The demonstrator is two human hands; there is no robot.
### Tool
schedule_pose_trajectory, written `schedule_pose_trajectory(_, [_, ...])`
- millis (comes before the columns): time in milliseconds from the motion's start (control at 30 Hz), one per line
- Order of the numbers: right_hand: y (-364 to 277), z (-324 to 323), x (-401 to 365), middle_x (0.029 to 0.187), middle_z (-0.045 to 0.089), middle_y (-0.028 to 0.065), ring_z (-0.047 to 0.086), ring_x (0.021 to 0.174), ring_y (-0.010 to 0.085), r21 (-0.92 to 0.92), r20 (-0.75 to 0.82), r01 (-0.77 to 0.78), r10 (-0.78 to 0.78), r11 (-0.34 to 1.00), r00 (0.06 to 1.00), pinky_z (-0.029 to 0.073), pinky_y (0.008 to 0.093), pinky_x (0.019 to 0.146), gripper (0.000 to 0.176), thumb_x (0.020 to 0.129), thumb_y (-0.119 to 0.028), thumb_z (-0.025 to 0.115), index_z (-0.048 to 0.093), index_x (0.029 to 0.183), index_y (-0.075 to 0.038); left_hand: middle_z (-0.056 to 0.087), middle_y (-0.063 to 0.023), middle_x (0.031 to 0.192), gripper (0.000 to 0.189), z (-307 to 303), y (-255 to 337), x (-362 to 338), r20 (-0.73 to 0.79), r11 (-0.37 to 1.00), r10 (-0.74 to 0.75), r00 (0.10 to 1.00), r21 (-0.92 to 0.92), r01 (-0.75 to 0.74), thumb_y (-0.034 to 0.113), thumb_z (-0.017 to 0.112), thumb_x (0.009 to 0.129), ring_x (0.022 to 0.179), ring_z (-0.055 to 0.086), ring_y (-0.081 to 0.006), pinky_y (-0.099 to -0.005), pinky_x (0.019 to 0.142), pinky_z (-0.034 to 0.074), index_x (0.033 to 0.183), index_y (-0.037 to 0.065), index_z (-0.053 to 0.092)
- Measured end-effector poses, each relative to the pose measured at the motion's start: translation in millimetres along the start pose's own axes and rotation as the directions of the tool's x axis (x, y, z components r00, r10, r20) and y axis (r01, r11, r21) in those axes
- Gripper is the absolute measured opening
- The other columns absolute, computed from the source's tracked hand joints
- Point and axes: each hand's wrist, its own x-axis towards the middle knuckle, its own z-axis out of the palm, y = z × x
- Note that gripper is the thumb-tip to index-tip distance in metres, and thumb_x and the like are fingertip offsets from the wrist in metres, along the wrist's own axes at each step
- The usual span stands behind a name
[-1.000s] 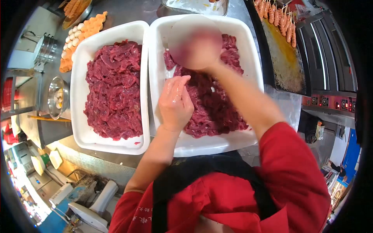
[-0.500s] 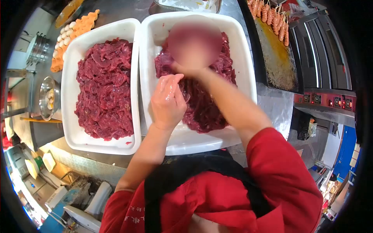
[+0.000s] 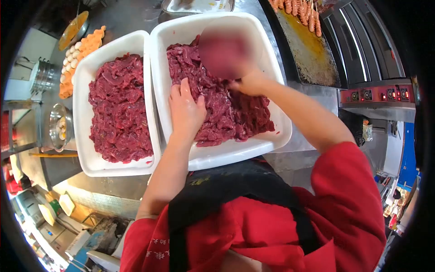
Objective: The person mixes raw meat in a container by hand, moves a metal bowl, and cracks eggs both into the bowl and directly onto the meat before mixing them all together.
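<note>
Raw dark-red sliced meat (image 3: 215,124), heaped in R-side white rectangular plastic tub (image 3: 235,156). At L edge of heap: bare L hand (image 3: 186,109), touching meat, fingers & thumb spread, grip apart. At far-R part of heap: bare R hand (image 3: 251,81), fingers hidden by round blur; can't tell if grip apart, together or clamped on meat. Just beside, to L: 2nd white rectangular plastic tub (image 3: 113,170) w/ similar dark-red meat (image 3: 120,109). Under both: grey metal table (image 3: 136,18). Farther L: orange moulded egg tray (image 3: 93,43) w/ white eggs (image 3: 71,58), plus round silver metal bowl (image 3: 57,112) holding more eggs. To R: flat dark-edged griddle (image 3: 315,59), yellow grease on top, reddish skewered sausages (image 3: 297,10) at far end. Past that: grey metal oven (image 3: 355,41) w/ red control panel (image 3: 376,94). Nearest camera: red top (image 3: 349,181), black apron (image 3: 226,181).
</note>
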Motion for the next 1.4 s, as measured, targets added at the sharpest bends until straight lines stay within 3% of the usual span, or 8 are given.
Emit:
schedule_pose_trajectory(200, [-6.3, 48.0, -96.7, 0.125, 0.051, 0.0277, 0.054, 0.114, 0.0361, 0.461, 0.281, -0.396, 0.292, 0.794, 0.914, 0.043, 0.0429, 0.097, 0.109, 0.069, -0.038, 0.079, 0.01, 0.141, 0.007, 0.016, -0.0275, 0.148, 0.103, 18.0, 16.1, -7.7, 0.568, 0.803, -0.539, 0.622, 0.124, 0.583, 0.048, 0.072, 0.073, 0.137, 0.018, -0.0419, -0.0462, 0.111, 0.024, 0.146, 0.002, 0.017])
schedule_pose_trajectory(400, [-71.1, 52.0, -46.0, 0.111, 0.06, 0.0174, 0.063, 0.095, 0.0294, 0.874, 0.439, -0.436, -0.035, -0.216, 0.898, 0.055, 0.0455, 0.08, 0.051, 0.077, -0.012, 0.068, 0.047, 0.122, 0.001, 0.051, -0.0171, 0.132, 0.069, 13.2, -7.2, 1.3, 0.89, 0.032, -0.157, 0.427, -0.428, 0.903, 0.049, 0.063, 0.084, 0.113, 0.056, -0.0316, -0.0497, 0.096, 0.045, 0.137, 0.01, 0.041])
schedule_pose_trajectory(533, [-65.9, -40.5, -27.0, 0.106, 0.064, 0.0138, 0.066, 0.088, 0.0265, 0.872, 0.34, -0.424, -0.321, -0.246, 0.884, 0.057, 0.0465, 0.076, 0.042, 0.078, -0.013, 0.066, 0.052, 0.117, -0.005, 0.063, -0.0137, 0.107, 0.049, -41.5, 39.9, 31.0, 0.634, 0.132, -0.104, 0.766, -0.755, 0.643, 0.034, 0.064, 0.087, 0.094, 0.065, -0.026, -0.0432, 0.08, 0.055, 0.121, 0.003, 0.051])
schedule_pose_trajectory(633, [-48.9, -53.3, -18.3, 0.11, 0.061, 0.0186, 0.061, 0.101, 0.0318, 0.976, 0.218, -0.218, -0.017, -0.025, 0.976, 0.053, 0.0465, 0.082, 0.047, 0.076, -0.018, 0.069, 0.052, 0.119, -0.009, 0.064, -0.0158, 0.103, 0.05, -49.0, 50.1, 35.7, 0.417, 0.391, -0.091, 0.904, -0.82, 0.417, 0.035, 0.065, 0.085, 0.101, 0.062, -0.0289, -0.0401, 0.087, 0.051, 0.121, 0.003, 0.054])
schedule_pose_trajectory(733, [-2.4, -15.3, -37.9, 0.113, 0.057, 0.0285, 0.056, 0.107, 0.0408, 0.182, 0.181, -0.11, 0.077, 0.977, 0.98, 0.048, 0.041, 0.089, 0.07, 0.072, -0.03, 0.074, 0.041, 0.125, 0.004, 0.06, -0.0231, 0.107, 0.05, -51.0, 32.4, 11.8, 0.41, 0.978, 0.056, 0.91, -0.207, 0.033, 0.033, 0.066, 0.08, 0.108, 0.054, -0.0392, -0.041, 0.096, 0.042, 0.12, 0.003, 0.058])
schedule_pose_trajectory(867, [-21.7, 39.7, -87.8, 0.111, 0.058, 0.0295, 0.058, 0.106, 0.0375, 0.241, 0.688, -0.149, -0.06, 0.959, 0.724, 0.048, 0.0396, 0.089, 0.083, 0.069, -0.035, 0.076, 0.037, 0.118, 0.019, 0.058, -0.0219, 0.112, 0.043, -36.2, 6.2, -1.5, 0.216, 0.991, -0.022, 0.976, -0.125, 0.05, 0.025, 0.064, 0.081, 0.109, 0.054, -0.0378, -0.0406, 0.095, 0.042, 0.116, 0.002, 0.059])
schedule_pose_trajectory(1067, [-109.6, 67.1, -46.5, 0.119, 0.054, 0.0217, 0.054, 0.109, 0.0402, 0.321, 0.066, 0.479, -0.524, 0.817, 0.849, 0.045, 0.0482, 0.089, 0.053, 0.071, -0.022, 0.069, 0.054, 0.121, -0.014, 0.058, -0.0189, 0.113, 0.028, -29.5, 9.3, 30.8, -0.172, 0.946, -0.02, 0.985, -0.321, -0.037, 0.003, 0.061, 0.081, 0.097, 0.06, -0.0332, -0.0367, 0.081, 0.05, 0.109, 0.002, 0.06])
schedule_pose_trajectory(1400, [-106.8, 35.5, 51.8, 0.124, 0.043, 0.0205, 0.042, 0.113, 0.0414, -0.096, -0.318, -0.036, 0.004, 0.995, 0.948, 0.048, 0.0541, 0.082, 0.044, 0.082, -0.035, 0.056, 0.054, 0.118, -0.011, 0.061, -0.0143, 0.099, 0.026, -26.2, 4.8, 33.0, -0.407, 0.906, -0.001, 0.913, -0.387, -0.172, -0.006, 0.058, 0.079, 0.082, 0.062, -0.0268, -0.0319, 0.063, 0.054, 0.103, 0.004, 0.064])
